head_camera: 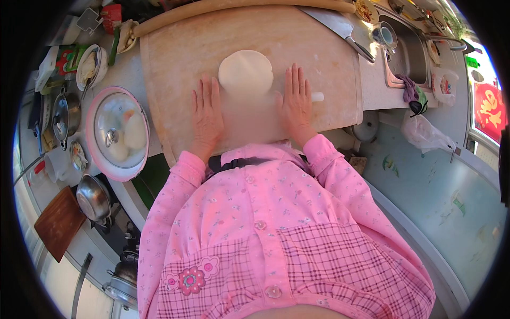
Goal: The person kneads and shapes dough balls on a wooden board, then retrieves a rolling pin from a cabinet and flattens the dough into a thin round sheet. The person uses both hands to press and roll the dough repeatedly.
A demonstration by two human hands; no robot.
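Note:
A pale round of dough (246, 71) lies on the floured wooden board (175, 71) in front of me. Palm down to the left of it, my left hand (208, 113) has its fingers stretched out and holds nothing. My right hand (295, 105) rests the same way on the dough's other side, thumb out and fingers extended. Both hands are apart from the dough. A short white cylinder (317, 96) sticks out beside my right hand, which may hide part of it. The board area between my wrists is blurred.
A long wooden rolling pin (239, 7) spans the board's far edge. A cleaver (338, 28) lies at the far right corner, near a cup (384, 36) and metal sink (410, 56). On the left stands a pink-rimmed basin (89, 127) under a glass lid (119, 119).

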